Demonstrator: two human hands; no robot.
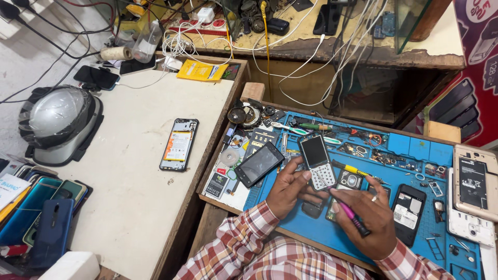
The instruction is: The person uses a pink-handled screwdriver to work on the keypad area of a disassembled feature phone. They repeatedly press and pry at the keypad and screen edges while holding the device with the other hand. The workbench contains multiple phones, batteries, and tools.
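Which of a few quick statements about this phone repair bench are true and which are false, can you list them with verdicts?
1. The left hand holds a small keypad phone. True.
2. The right hand is empty. False: it holds a pink-handled tool whose tip points toward the keypad phone.
3. The work mat is blue. True.
4. A helmet sits on the blue mat. False: it rests on the white table at the left.
5. An opened phone with its battery exposed lies on the white table. True.
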